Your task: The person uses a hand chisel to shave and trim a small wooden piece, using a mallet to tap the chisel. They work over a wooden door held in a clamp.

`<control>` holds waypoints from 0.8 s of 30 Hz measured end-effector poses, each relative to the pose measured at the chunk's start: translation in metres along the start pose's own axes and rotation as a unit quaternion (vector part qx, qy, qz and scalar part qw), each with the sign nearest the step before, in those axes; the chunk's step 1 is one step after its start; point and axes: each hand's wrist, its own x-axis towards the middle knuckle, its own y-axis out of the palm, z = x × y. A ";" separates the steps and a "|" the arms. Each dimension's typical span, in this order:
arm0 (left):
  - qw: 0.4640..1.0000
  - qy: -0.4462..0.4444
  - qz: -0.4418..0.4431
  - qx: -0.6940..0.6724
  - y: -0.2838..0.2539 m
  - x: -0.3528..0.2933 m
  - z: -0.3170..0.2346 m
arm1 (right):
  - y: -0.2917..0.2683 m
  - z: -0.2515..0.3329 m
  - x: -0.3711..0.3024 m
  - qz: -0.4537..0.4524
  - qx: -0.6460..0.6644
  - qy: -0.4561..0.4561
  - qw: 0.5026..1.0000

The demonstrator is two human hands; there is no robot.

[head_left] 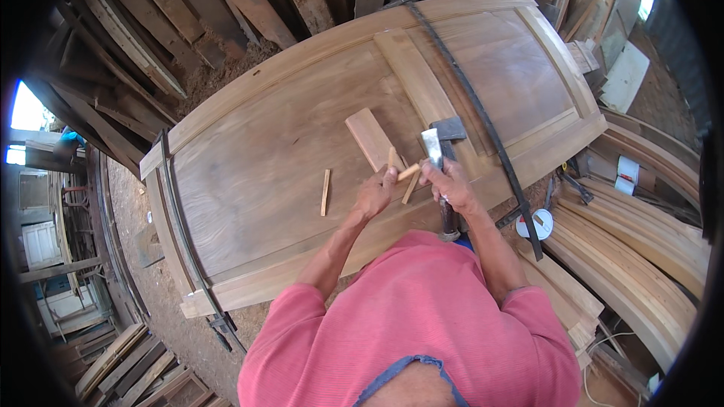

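A short, light wooden peg (409,172) spans the gap between my hands. My left hand (375,193) is closed in a pinch at its left end, and a second small wooden piece (392,157) sticks up from the same fingers. My right hand (450,183), closed, grips a chisel with a broad bright blade (432,146) pointing away from me. Right behind it is a dark metal tool head (450,129), perhaps a hammer's. A dark handle (447,217) shows below the right hand; which tool it belongs to is hard to tell. Under both hands lies a large panelled wooden door (256,151).
On the door rest a flat wood block (369,136), a thin stick (326,193) and another sliver (410,188). Long clamp bars (475,87) (181,218) cross it. Curved boards (626,249) and a round white container (535,224) stand at right; planks lean behind.
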 end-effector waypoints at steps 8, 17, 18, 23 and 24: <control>0.949 -0.019 -0.169 -0.265 -0.023 0.014 0.010 | 0.001 -0.003 0.000 0.033 -0.016 -0.037 0.999; 0.568 0.148 -0.420 -0.692 -0.225 -0.059 0.013 | -0.013 -0.002 -0.001 0.043 0.021 -0.035 0.998; 0.581 0.102 -0.454 -0.668 -0.228 -0.061 -0.002 | -0.011 -0.001 0.003 0.041 0.034 -0.043 0.998; 0.917 -0.041 -0.070 -0.390 -0.062 -0.018 0.010 | 0.013 -0.025 0.010 0.040 0.048 -0.040 0.997; 0.916 -0.041 -0.055 -0.395 -0.031 -0.013 0.008 | 0.019 -0.028 0.009 0.046 0.030 -0.054 0.997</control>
